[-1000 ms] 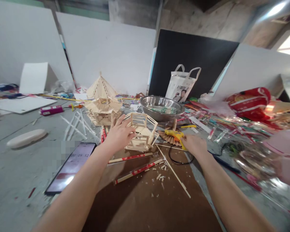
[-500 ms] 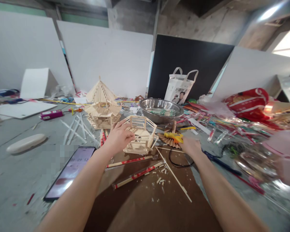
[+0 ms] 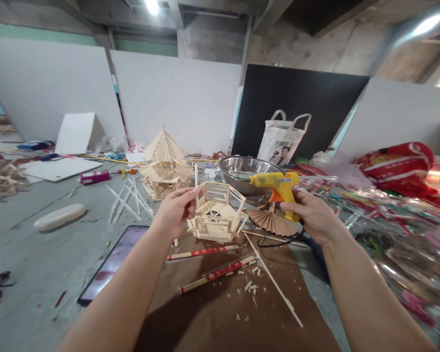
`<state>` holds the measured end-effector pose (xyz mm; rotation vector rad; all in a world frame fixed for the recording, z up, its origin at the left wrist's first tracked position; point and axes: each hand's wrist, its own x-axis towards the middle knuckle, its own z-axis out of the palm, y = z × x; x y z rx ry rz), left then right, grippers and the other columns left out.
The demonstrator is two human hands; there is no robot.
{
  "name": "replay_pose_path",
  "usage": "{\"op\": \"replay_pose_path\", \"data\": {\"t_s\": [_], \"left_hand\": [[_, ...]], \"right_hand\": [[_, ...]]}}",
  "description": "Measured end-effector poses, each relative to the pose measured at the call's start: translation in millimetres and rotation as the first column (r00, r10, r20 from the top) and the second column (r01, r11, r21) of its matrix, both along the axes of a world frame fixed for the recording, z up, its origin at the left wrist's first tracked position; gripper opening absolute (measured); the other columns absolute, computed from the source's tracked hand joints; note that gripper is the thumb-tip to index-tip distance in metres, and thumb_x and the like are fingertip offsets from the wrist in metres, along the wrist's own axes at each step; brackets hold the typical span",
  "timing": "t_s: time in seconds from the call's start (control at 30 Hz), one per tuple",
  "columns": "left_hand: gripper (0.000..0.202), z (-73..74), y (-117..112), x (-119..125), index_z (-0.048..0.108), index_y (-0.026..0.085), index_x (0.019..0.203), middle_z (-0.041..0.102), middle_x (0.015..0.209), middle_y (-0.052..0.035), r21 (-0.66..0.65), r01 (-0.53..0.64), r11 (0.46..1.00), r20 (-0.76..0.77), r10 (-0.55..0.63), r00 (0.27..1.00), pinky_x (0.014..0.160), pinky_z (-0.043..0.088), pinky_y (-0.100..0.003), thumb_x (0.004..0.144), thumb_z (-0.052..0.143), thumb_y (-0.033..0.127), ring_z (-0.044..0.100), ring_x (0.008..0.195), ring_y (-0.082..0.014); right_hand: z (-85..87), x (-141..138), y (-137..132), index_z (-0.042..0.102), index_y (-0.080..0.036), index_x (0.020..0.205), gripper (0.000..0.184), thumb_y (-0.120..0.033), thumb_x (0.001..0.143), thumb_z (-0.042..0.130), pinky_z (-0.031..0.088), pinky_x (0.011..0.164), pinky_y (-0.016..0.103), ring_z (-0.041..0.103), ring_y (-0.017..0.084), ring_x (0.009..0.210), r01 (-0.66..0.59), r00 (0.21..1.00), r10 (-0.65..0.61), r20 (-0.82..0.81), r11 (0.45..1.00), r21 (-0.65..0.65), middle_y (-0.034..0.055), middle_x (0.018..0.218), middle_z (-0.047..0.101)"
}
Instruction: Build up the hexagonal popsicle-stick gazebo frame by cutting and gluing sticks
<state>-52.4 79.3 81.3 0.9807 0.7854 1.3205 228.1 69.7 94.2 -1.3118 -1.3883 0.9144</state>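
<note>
My left hand [image 3: 176, 211] pinches a short wooden stick [image 3: 196, 175] that stands upright from the fingertips. Just right of it sits a small wooden stick frame [image 3: 216, 221], open at the top, with thin railings around its sides. My right hand [image 3: 315, 215] grips a yellow glue gun [image 3: 276, 182] by its handle, with the nozzle pointing left above the frame's right side. Below the gun lies a pleated brown paper fan [image 3: 271, 222]. Behind my left hand stands a wooden stick pavilion [image 3: 164, 168] with a pointed roof.
Wrapped chopsticks [image 3: 216, 275], cut bits and a long thin stick [image 3: 273, 278] lie on brown paper [image 3: 205, 327]. A phone [image 3: 112, 266] lies at left. A steel bowl [image 3: 238, 181] and a white bag [image 3: 281, 142] stand behind. Scattered straws and plastic cover the right side.
My right hand has lifted the glue gun off the table area and turned its nozzle leftward. My left hand now holds a stick upright. The view has shifted slightly.
</note>
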Motion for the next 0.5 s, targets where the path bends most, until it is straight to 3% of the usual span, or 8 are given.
{"op": "replay_pose_path", "data": {"t_s": [0.17,0.3,0.43,0.5], "left_hand": [[0.017,-2.5,-4.0,5.3,0.059,0.012,0.073,0.036,0.043,0.0066,-0.043,0.181,0.982,0.076,-0.178,0.981,0.035,0.02,-0.016,0.066,0.062,0.027,0.031,0.036,-0.0022],[0.017,-3.7,-6.8,11.2,0.054,0.014,0.067,0.036,0.041,0.0077,-0.105,0.238,0.966,0.082,-0.23,0.97,0.034,0.019,-0.015,0.063,0.065,0.027,0.03,0.034,-0.0012],[0.021,-6.8,-5.7,15.2,0.052,0.015,0.065,0.037,0.041,0.0082,-0.146,0.206,0.968,0.08,-0.196,0.977,0.033,0.019,-0.014,0.061,0.067,0.028,0.03,0.032,-0.0008],[0.022,-8.5,-4.7,16.8,0.051,0.014,0.065,0.039,0.043,0.0079,-0.151,0.186,0.971,0.082,-0.175,0.981,0.033,0.019,-0.014,0.06,0.068,0.027,0.031,0.033,-0.0003]], "right_hand": [[12.5,-29.4,-21.8,0.058,-0.017,0.074,0.019,-0.023,0.057,0.065,0.043,0.05,0.023,0.053,0.01,0.051,-0.2,0.978,0.198,-0.058,0.979,-0.027,-0.0015,0.057,0.058],[10.1,-35.8,-29.7,0.061,-0.018,0.078,0.022,-0.019,0.056,0.065,0.044,0.049,0.022,0.055,0.011,0.055,-0.299,0.954,0.299,-0.006,0.954,-0.033,-0.0002,0.066,0.061],[7.6,-33.6,-28.9,0.063,-0.021,0.079,0.025,-0.018,0.054,0.068,0.047,0.06,0.026,0.058,0.016,0.07,-0.28,0.96,0.28,0.001,0.959,0.04,0.0006,0.076,0.064],[6.9,-32.7,-27.5,0.064,-0.021,0.074,0.02,-0.02,0.055,0.068,0.048,0.059,0.028,0.058,0.016,0.067,-0.248,0.967,0.25,-0.036,0.967,0.055,0.0012,0.074,0.064]]}}
